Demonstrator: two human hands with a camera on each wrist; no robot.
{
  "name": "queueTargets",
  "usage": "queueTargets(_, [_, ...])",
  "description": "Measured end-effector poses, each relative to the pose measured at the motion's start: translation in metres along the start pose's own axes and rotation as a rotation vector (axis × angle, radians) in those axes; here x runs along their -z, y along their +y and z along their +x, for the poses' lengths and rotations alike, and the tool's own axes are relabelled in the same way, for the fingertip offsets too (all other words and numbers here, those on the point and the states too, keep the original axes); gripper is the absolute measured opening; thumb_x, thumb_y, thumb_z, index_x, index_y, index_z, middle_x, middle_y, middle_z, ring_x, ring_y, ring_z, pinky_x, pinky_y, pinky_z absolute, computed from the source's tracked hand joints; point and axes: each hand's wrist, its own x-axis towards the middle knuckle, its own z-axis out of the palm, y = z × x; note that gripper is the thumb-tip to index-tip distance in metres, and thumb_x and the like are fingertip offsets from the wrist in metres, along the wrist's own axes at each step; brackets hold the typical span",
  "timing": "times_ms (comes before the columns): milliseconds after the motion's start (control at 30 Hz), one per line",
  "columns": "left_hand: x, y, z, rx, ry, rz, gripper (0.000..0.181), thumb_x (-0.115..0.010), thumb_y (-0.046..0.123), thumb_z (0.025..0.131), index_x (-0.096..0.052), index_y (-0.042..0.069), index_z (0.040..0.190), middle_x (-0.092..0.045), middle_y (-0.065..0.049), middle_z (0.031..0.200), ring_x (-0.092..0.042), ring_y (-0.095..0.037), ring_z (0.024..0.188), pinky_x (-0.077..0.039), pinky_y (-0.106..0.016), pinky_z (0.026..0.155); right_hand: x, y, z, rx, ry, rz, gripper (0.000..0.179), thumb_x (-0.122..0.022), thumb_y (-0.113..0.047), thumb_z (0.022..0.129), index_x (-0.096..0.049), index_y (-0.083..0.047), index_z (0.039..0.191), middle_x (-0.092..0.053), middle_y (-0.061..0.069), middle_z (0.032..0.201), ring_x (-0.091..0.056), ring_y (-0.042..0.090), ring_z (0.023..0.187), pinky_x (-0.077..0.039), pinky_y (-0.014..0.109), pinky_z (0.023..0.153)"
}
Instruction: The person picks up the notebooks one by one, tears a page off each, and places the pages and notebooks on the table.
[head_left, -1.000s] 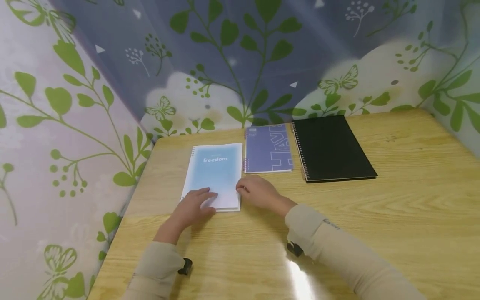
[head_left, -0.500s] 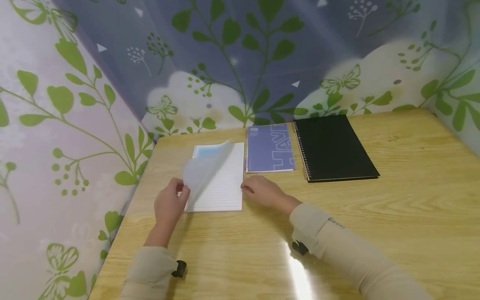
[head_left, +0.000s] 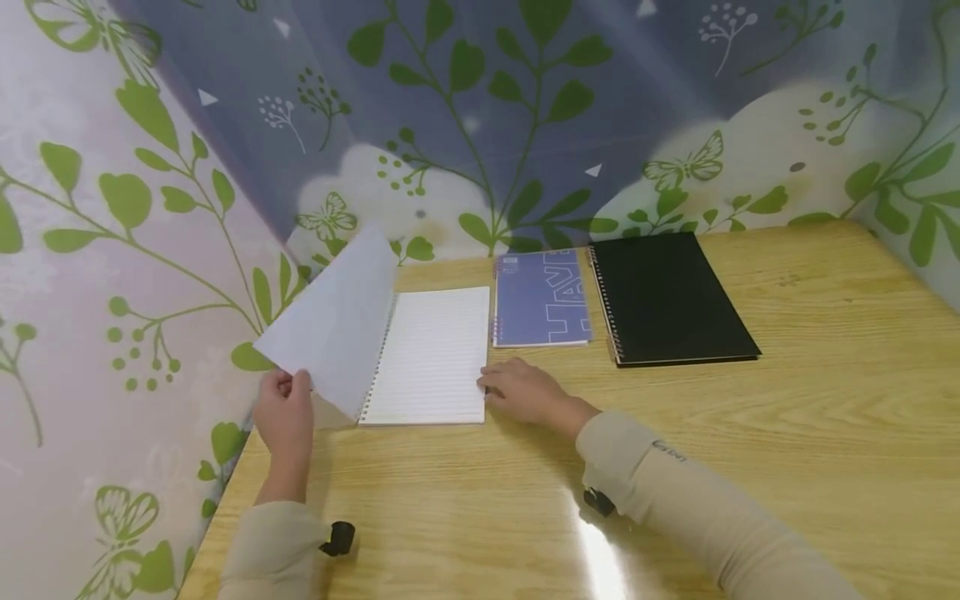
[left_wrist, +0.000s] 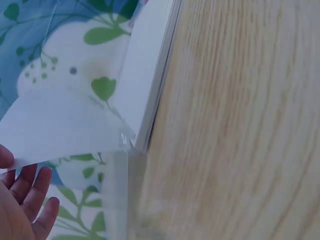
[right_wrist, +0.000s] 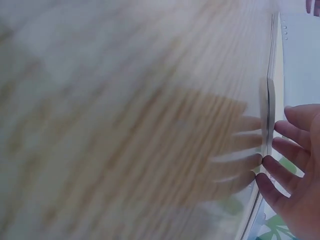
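A spiral notebook point(head_left: 435, 358) lies at the left of the table, turned to a white lined page. Its front cover point(head_left: 337, 325) stands lifted and tilted to the left of the spiral. My left hand point(head_left: 285, 421) pinches a lower corner of that cover between thumb and fingers; in the left wrist view the hand point(left_wrist: 25, 200) shows the other fingers loosely spread. At the notebook's right edge rests my right hand point(head_left: 528, 392). In the right wrist view the right hand's fingers point(right_wrist: 290, 175) are extended, their tips touching the edge of the pages.
To the right lie a purple notebook point(head_left: 540, 296) with outlined letters and a larger black spiral notebook point(head_left: 671, 300). The wooden table point(head_left: 465, 517) meets patterned walls point(head_left: 420, 125) at its back and left. A bright reflection lies on its front part.
The notebook was closed with its blue "freedom" cover up. My left hand has taken the cover and swung it left, baring the lined page. My right hand stays by the right edge.
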Motion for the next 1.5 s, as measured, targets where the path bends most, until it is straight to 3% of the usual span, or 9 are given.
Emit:
queueTargets(133, [0.01, -0.016, 0.007, 0.112, -0.015, 0.016, 0.03, -0.047, 0.033, 0.09, -0.054, 0.005, 0.097, -0.054, 0.001, 0.079, -0.049, -0.009, 0.066, -0.038, -0.022, 0.06, 0.0, -0.001, 0.003, -0.01, 0.003, -0.001, 0.029, -0.047, -0.019, 0.093, -0.061, -0.009, 0.117, -0.052, 0.01, 0.135, -0.044, 0.03, 0.128, -0.031, 0.043, 0.109])
queueTargets(233, [0.017, -0.029, 0.012, 0.179, -0.048, 0.076, 0.037, -0.046, 0.034, 0.091, -0.052, 0.0, 0.104, -0.055, -0.011, 0.094, -0.05, -0.023, 0.083, -0.039, -0.034, 0.073, -0.001, 0.001, 0.005, 0.015, 0.018, 0.005, 0.022, -0.046, -0.016, 0.092, -0.064, -0.007, 0.101, -0.054, 0.01, 0.132, -0.047, 0.029, 0.125, -0.031, 0.042, 0.109])
queueTargets(333, [0.023, -0.044, 0.017, 0.229, -0.091, 0.195, 0.043, -0.046, 0.035, 0.09, -0.054, -0.003, 0.109, -0.055, -0.021, 0.107, -0.046, -0.038, 0.1, -0.032, -0.05, 0.087, -0.004, 0.003, 0.006, 0.043, 0.03, 0.002, 0.024, -0.045, -0.017, 0.092, -0.065, -0.008, 0.101, -0.055, 0.01, 0.131, -0.049, 0.029, 0.124, -0.032, 0.041, 0.108])
queueTargets(567, [0.026, -0.064, 0.025, 0.246, -0.283, 0.501, 0.042, -0.048, 0.038, 0.088, -0.055, -0.001, 0.104, -0.046, -0.027, 0.114, -0.031, -0.05, 0.113, -0.023, -0.062, 0.088, -0.004, -0.002, 0.004, -0.008, -0.007, -0.012, 0.031, -0.046, -0.018, 0.094, -0.061, -0.009, 0.12, -0.052, 0.01, 0.135, -0.044, 0.028, 0.129, -0.026, 0.039, 0.112])
queueTargets(800, [0.028, -0.07, 0.027, 0.257, -0.38, 0.634, 0.054, -0.051, 0.041, 0.085, -0.049, -0.008, 0.108, -0.038, -0.034, 0.118, -0.029, -0.053, 0.114, -0.026, -0.063, 0.09, -0.004, -0.004, 0.005, -0.04, -0.014, -0.038, 0.031, -0.049, -0.021, 0.094, -0.061, -0.012, 0.121, -0.052, 0.007, 0.135, -0.044, 0.026, 0.127, -0.03, 0.039, 0.109])
queueTargets(1033, [0.026, -0.066, 0.028, 0.355, -0.348, 0.607, 0.09, -0.049, 0.039, 0.084, -0.005, -0.023, 0.132, -0.021, -0.044, 0.13, -0.024, -0.054, 0.121, -0.027, -0.062, 0.099, -0.005, -0.004, 0.006, -0.043, -0.021, -0.014, 0.031, -0.05, -0.022, 0.093, -0.061, -0.012, 0.121, -0.052, 0.007, 0.135, -0.044, 0.028, 0.127, -0.034, 0.041, 0.107])
queueTargets(1133, [0.017, -0.057, 0.025, 0.28, -0.315, 0.571, 0.086, -0.05, 0.033, 0.084, -0.003, -0.023, 0.131, -0.018, -0.044, 0.13, -0.022, -0.055, 0.12, -0.027, -0.063, 0.096, -0.004, -0.002, 0.007, -0.045, -0.02, -0.003, 0.031, -0.049, -0.022, 0.093, -0.061, -0.012, 0.12, -0.052, 0.007, 0.134, -0.045, 0.027, 0.127, -0.031, 0.039, 0.109])
queueTargets(1267, [-0.006, -0.041, 0.019, 0.074, -0.343, 0.541, 0.072, -0.052, 0.031, 0.085, -0.023, -0.017, 0.13, -0.024, -0.039, 0.13, -0.023, -0.051, 0.12, -0.029, -0.062, 0.094, -0.002, 0.003, 0.008, -0.039, -0.015, 0.005, 0.03, -0.049, -0.022, 0.093, -0.062, -0.011, 0.118, -0.055, 0.007, 0.13, -0.047, 0.024, 0.124, -0.029, 0.036, 0.109])
queueTargets(1500, [-0.043, -0.021, 0.021, -0.22, -0.649, 0.602, 0.075, -0.048, 0.048, 0.09, -0.024, 0.0, 0.143, -0.015, -0.026, 0.149, -0.008, -0.046, 0.137, -0.014, -0.059, 0.109, -0.001, 0.004, 0.007, -0.025, -0.002, 0.045, 0.028, -0.051, -0.022, 0.092, -0.064, -0.011, 0.115, -0.059, 0.006, 0.122, -0.05, 0.024, 0.116, -0.034, 0.037, 0.103])
